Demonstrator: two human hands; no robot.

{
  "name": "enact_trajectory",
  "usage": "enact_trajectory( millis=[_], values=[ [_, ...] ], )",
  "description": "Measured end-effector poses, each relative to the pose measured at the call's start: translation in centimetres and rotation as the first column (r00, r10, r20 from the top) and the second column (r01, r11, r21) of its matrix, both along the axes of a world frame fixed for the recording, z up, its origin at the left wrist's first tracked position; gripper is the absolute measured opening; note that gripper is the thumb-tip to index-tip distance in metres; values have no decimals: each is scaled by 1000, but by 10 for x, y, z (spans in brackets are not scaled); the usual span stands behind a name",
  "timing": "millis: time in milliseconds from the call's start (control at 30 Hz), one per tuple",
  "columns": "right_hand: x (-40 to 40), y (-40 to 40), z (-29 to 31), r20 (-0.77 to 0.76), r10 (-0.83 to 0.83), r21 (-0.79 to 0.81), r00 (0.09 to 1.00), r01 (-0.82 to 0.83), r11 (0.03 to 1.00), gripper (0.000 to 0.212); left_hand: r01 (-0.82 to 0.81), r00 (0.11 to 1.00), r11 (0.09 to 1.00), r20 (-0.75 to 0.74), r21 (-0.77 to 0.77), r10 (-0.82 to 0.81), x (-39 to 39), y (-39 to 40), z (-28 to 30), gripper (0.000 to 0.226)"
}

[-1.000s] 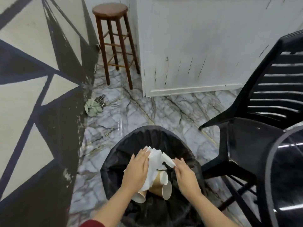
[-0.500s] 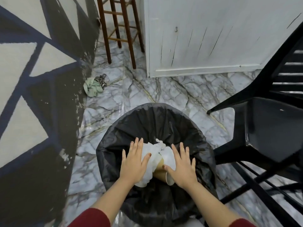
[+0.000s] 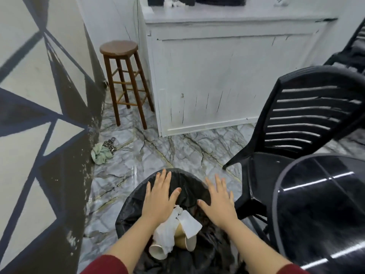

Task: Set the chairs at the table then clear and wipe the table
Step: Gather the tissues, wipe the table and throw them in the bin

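- The person is holding the left hand (image 3: 161, 196) and the right hand (image 3: 218, 202) flat over the round bin lined with a black plastic bag (image 3: 136, 210), at six o'clock in the view; the fingers of both are lying straight and spread, gripping nothing.
- Between and just below the two wrists, the crumpled white paper napkins (image 3: 171, 230) and the brown paper cups (image 3: 184, 239) are lying inside the bin, apart from either hand.
- The clearing looks largely done, judging by the rubbish sitting in the bin and the part of the glossy black round table (image 3: 325, 214) showing at four o'clock, which is carrying nothing there.
- The black slatted plastic chair (image 3: 304, 119) is standing at two o'clock with its seat touching or tucked under the table rim, so at least one chair appears set.
- Wiping is still to be done, as far as can be judged: neither hand is holding a cloth, and a crumpled pale green cloth (image 3: 100, 153) is lying on the marble-patterned floor (image 3: 177, 149) at ten o'clock by the painted wall.
- Most of the table is being cut off by the right and bottom edges, so any remaining items or other chairs cannot be checked.
- Another dark slatted shape at the top right corner is too cropped to name.
- How full the bin is below the rubbish is staying hidden in the dark liner.
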State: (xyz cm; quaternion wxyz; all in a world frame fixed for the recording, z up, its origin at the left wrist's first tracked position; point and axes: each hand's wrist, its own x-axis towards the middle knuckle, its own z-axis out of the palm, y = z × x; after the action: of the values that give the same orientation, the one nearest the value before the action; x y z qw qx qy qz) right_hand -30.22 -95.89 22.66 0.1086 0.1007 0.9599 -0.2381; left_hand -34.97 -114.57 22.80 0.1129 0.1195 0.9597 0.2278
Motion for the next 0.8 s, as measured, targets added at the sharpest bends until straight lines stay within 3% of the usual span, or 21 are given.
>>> enact_trajectory(
  millis=[100, 267, 467, 567, 700, 800],
  values=[
    [0, 17, 42, -64, -59, 16, 996, 61, 998, 73, 67, 995, 997, -81, 42, -63, -10, 16, 45, 84],
    [10, 50, 101, -167, -168, 52, 971, 179, 982, 76, 197, 965, 979, -183, 48, -185, -21, 52, 104, 64],
    [50, 105, 141, -264, -349, 35, 899, 370, 928, 74, 388, 906, 920, -213, 64, -367, -15, 129, 136, 67],
    [87, 145, 147, -270, -462, 14, 845, 483, 876, 74, 511, 846, 857, -222, 75, -485, 5, 185, 141, 91],
    [148, 206, 145, -264, -613, 14, 744, 639, 769, 75, 650, 754, 751, -225, 118, -617, 41, 266, 141, 63],
    [195, 251, 139, -235, -706, 22, 668, 730, 683, 75, 717, 688, 691, -249, 88, -682, 68, 324, 138, 61]
  ],
)
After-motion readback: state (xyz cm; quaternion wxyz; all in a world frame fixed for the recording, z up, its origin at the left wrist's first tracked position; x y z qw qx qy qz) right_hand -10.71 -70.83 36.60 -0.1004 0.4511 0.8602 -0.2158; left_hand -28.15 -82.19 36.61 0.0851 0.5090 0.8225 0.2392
